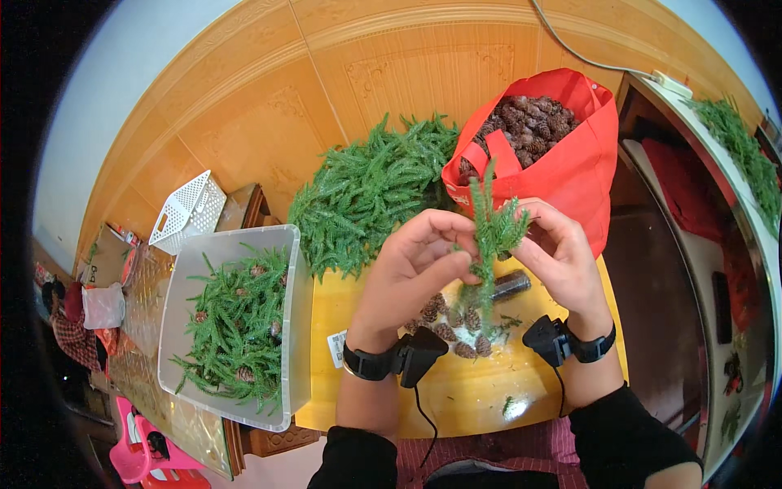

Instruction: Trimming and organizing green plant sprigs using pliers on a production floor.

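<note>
Yellow tabletop bears a green foliage heap, with a red bag just beside it. Above the table, the left hand pinches a green sprig; the right hand curls beside it, its grip unclear. Loose pine cones lie below.

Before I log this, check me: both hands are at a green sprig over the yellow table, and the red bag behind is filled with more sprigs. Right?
Not quite: the head view shows brown pine cones in the red bag, not sprigs. Both hands are at a green sprig over the yellow table.
</note>
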The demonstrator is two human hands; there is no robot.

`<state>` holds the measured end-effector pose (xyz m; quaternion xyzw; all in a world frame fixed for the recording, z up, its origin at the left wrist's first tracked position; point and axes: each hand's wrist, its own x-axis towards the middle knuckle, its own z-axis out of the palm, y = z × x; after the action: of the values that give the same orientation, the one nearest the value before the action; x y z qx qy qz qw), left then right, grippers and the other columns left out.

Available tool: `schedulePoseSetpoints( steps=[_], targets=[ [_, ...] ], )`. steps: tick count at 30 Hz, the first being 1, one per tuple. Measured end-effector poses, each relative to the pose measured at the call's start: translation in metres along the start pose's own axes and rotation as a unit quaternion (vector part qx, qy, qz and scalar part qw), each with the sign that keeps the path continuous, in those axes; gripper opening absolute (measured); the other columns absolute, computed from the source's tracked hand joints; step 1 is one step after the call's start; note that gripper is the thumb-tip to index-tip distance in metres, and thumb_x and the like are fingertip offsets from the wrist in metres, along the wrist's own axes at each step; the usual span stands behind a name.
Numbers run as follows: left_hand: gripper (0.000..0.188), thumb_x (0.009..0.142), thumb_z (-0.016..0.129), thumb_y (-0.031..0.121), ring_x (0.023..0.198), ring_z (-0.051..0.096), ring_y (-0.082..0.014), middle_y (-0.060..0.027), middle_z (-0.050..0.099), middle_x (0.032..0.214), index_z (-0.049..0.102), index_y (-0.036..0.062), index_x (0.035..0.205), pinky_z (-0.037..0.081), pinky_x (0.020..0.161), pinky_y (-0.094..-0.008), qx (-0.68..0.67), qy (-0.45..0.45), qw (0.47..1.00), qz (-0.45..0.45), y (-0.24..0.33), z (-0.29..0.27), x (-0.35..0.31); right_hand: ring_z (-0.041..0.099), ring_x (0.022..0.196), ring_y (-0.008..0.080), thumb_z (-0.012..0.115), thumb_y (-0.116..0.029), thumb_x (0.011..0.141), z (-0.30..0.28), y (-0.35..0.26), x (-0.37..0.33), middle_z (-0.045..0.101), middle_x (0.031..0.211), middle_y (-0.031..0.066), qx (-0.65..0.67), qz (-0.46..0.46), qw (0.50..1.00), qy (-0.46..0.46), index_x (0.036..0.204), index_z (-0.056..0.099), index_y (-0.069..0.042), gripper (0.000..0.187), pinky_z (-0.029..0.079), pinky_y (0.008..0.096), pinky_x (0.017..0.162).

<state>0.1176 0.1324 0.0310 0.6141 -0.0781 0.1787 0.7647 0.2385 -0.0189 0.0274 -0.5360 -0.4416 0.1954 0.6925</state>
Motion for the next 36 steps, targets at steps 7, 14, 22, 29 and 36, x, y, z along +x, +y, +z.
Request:
schedulePoseSetpoints(
  steps=[7,14,22,29,36],
  targets=[
    [0.064,0.069,0.062,-0.003,0.100,0.049,-0.0147,-0.0078,0.045,0.120,0.035,-0.0007,0.127,0.040,0.082,-0.0249,0.146,0.026,0.986,0.072,-0.001,0.002,0.004,0.049,0.078,0.0031,0.052,-0.011,0.086,-0.003,-0.008,-0.002,0.053,0.081,-0.0043,0.082,0.140,0.983,-0.086,0.093,0.053,-0.001,0.012,0.040,0.0183,0.066],
    [0.076,0.059,0.072,0.002,0.098,0.048,-0.0135,-0.0067,0.053,0.114,0.038,0.0000,0.128,0.036,0.081,-0.0251,0.150,-0.044,0.985,0.079,0.000,0.005,0.002,0.049,0.079,0.0030,0.047,-0.013,0.089,-0.004,-0.006,-0.005,0.055,0.085,-0.0034,0.133,0.177,0.963,-0.151,0.095,0.053,-0.001,0.015,0.040,0.0196,0.070],
    [0.061,0.061,0.069,-0.001,0.098,0.050,-0.0138,-0.0064,0.056,0.104,0.049,-0.0006,0.118,0.039,0.084,-0.0263,0.346,-0.113,0.907,0.210,-0.001,-0.013,0.007,0.049,0.092,0.0061,0.042,-0.012,0.090,-0.009,-0.005,-0.001,0.056,0.101,0.0011,0.120,0.203,0.950,-0.203,0.118,0.048,0.003,0.032,0.041,0.0224,0.080],
    [0.074,0.061,0.069,-0.001,0.099,0.050,-0.0163,-0.0082,0.052,0.108,0.037,-0.0014,0.128,0.039,0.088,-0.0284,0.202,-0.052,0.976,0.053,-0.001,0.005,0.002,0.049,0.091,0.0057,0.043,-0.013,0.090,0.000,-0.014,-0.004,0.056,0.099,-0.0001,0.128,0.186,0.963,-0.147,0.112,0.050,0.004,0.029,0.040,0.0221,0.080],
    [0.048,0.059,0.072,0.000,0.101,0.049,-0.0192,-0.0111,0.048,0.112,0.056,0.0020,0.104,0.039,0.087,-0.0291,0.317,-0.025,0.927,0.197,-0.008,0.007,0.008,0.048,0.079,0.0052,0.042,-0.017,0.091,0.002,-0.015,-0.004,0.054,0.085,-0.0026,0.035,0.179,0.978,-0.105,0.095,0.054,0.001,0.022,0.040,0.0216,0.070]
  ],
)
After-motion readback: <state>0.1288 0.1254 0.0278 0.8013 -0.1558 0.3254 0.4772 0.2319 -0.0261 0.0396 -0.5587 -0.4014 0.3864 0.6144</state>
